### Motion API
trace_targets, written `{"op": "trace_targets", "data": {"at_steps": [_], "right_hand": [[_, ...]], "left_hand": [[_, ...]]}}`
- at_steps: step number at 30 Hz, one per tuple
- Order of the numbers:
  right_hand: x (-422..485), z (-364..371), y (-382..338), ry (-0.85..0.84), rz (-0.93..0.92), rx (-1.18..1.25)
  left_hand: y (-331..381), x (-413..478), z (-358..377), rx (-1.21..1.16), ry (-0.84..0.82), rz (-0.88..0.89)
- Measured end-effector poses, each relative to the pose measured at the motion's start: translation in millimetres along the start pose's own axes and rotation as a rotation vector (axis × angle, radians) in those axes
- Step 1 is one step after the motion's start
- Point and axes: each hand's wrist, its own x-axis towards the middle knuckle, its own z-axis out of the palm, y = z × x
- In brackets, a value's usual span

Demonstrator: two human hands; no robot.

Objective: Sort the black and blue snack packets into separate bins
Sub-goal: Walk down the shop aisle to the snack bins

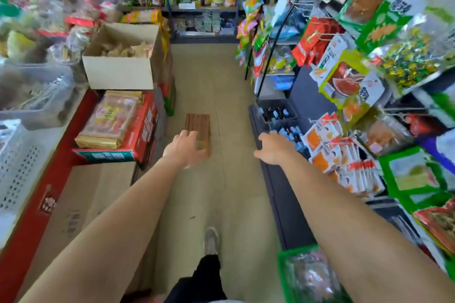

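Note:
I stand in a narrow shop aisle with both arms stretched forward. My left hand point(186, 146) hangs over the floor with fingers loosely spread and nothing in it. My right hand point(272, 146) is out to the right, near the low dark shelf, fingers curled but holding nothing. No black or blue snack packets are clearly in view. White perforated plastic bins point(22, 155) stand at the left edge, and a clear bin point(32, 91) with dark contents sits above them.
A brown slatted stool point(198, 126) stands on the floor just beyond my left hand. Cardboard boxes point(120, 66) and a red carton point(138, 135) are stacked on the left. Hanging snack racks point(344, 76) crowd the right. A dark crate of bottles point(278, 113) sits low right. My shoe point(211, 241) is on the tan floor.

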Motion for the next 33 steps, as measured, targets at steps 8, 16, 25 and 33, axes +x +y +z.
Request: {"op": "trace_targets", "data": {"at_steps": [8, 16, 25, 33], "right_hand": [[162.8, -87.0, -6.0, 0.010, 0.034, -0.033], [326.2, -129.5, -0.3, 0.001, -0.001, -0.016], [521.8, -203.0, 39.3, -0.045, -0.025, 0.039], [679.4, -275.2, 44.1, -0.062, -0.059, 0.011]], "left_hand": [[10.9, 176.0, -59.2, -0.046, -0.013, 0.021], [29.5, 343.9, -98.7, 0.024, -0.025, 0.054], [74.8, 538.8, -131.8, 0.054, -0.034, -0.046], [98.9, 679.8, -169.9, 0.028, -0.040, -0.073]]}}
